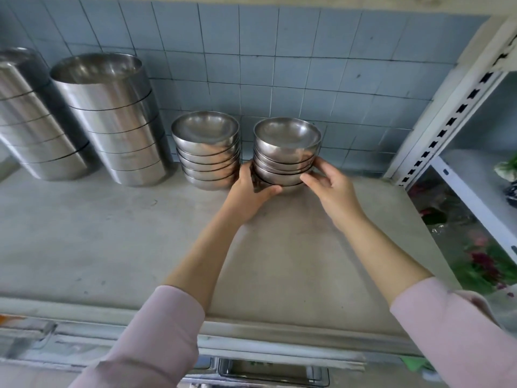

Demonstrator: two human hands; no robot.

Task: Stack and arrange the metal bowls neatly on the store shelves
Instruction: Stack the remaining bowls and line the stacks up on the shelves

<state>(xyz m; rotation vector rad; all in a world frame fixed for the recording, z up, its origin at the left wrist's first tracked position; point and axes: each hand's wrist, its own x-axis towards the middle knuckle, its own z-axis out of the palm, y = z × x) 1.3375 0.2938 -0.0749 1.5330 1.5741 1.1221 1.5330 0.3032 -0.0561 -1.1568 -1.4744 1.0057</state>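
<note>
Steel pots [112, 119] are already stacked in two tall columns at the shelf [84, 233] back; one bowl stack [208, 152] is settled beside them. A second bowl stack [286, 152] is clasped low between left hand [251, 189] and right hand [327, 186], apparently being positioned.

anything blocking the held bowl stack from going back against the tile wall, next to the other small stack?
Nothing visible. The left hand and right hand grip the held bowl stack from both sides. Bare shelf and a clear gap separate it from the neighbouring bowl stack; behind it is only the tile wall.
</note>
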